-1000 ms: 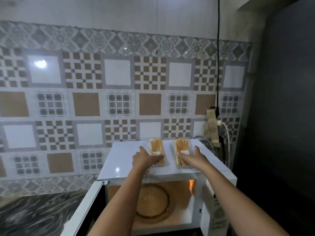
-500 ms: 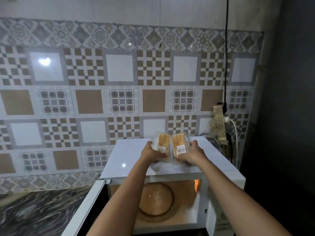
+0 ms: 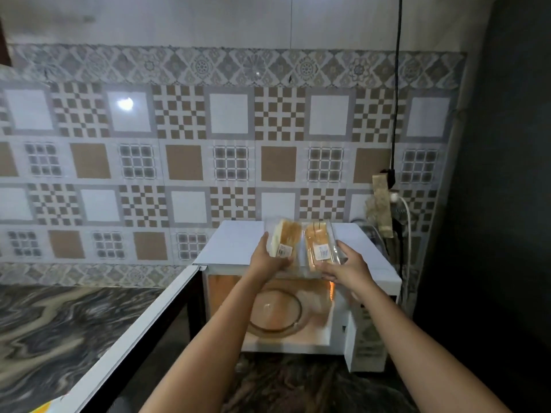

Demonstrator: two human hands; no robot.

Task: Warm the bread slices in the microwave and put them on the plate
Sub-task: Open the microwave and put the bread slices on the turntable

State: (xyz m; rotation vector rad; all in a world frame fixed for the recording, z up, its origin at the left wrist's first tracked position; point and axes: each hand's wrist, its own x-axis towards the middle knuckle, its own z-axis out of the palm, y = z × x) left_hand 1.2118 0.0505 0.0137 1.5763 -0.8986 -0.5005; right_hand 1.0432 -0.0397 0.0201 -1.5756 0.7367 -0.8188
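My left hand grips one clear, crinkly bread pack, fingers wrapped round its near end, thumb up the side. My right hand holds the second pack from below, fingers curled under its shiny plastic. Both packs are rectangular, tan crusts showing through the wrap, each with a small white label facing me. They sit side by side, nearly touching, tilted up, lifted above the front edge of the microwave.

The microwave is a smooth white box with a flat, glossy top. Its door swings wide open to the left, white frame around a dark pane. Inside, warm orange light falls on a round glass turntable, directly below the packs. Behind the microwave, glossy patterned tiles in brown, grey and white squares. Under and left of the microwave, a swirly marble counter. A black cable hangs down the wall, above the microwave's right rear corner.

Against a second ago: the packs then lay flat on the microwave top with my hands just reaching them. Half a second ago they were raised, pressed together. Now they're nearer me, over the front edge, angled slightly apart.
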